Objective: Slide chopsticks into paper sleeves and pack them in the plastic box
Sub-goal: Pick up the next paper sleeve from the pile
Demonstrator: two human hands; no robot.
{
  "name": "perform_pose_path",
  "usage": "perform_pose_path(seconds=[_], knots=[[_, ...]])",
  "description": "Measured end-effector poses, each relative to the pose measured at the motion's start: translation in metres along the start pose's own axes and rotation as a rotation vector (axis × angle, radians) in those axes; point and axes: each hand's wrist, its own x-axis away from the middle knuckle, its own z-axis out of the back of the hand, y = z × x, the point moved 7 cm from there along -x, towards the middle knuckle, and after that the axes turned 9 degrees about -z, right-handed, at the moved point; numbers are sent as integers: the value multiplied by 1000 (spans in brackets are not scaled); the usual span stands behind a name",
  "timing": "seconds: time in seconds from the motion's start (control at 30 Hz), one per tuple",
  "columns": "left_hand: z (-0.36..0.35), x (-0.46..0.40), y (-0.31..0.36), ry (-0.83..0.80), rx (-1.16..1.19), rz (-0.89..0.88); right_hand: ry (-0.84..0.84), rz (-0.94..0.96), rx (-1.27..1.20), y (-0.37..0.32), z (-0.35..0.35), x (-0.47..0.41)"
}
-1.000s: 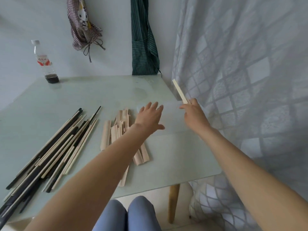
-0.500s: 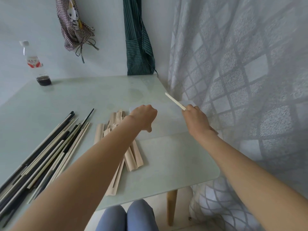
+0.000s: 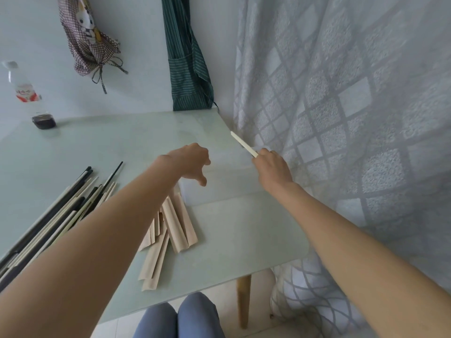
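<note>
Pale wall (image 3: 136, 32), lattice curtain (image 3: 353, 106) right, glass table (image 3: 244, 240), tiled floor (image 3: 256, 320).

Light: soft, even daylight, coming through the curtain (image 3: 341, 98) on the right
Shadows: faint, diffuse, under the forearms on the table (image 3: 244, 240)
Glare: pale sheen over the table's far right corner
Distortion: wide-angle bending at the frame edges; forearms swell near the bottom
Focus: slightly soft overall; bottle (image 3: 26, 96) at far left smeared

A home dining corner.
Striped green apron (image 3: 188, 64) and checked cloth bag (image 3: 87, 37) hang on the wall (beside a patterned lace curtain (image 3: 341, 93)).
</note>
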Motion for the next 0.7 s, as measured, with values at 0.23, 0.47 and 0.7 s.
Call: perform_pose_path(seconds=[0.23,0.47,0.7], knots=[[7,6,-8,67,68,-30,-30,-39,-96,2,-1,6],[29,24,-13,501,313,-85,302,77,-598,12,24,25],[43,35,-18,783,494,-40,365,292,-491,-5,25,31]])
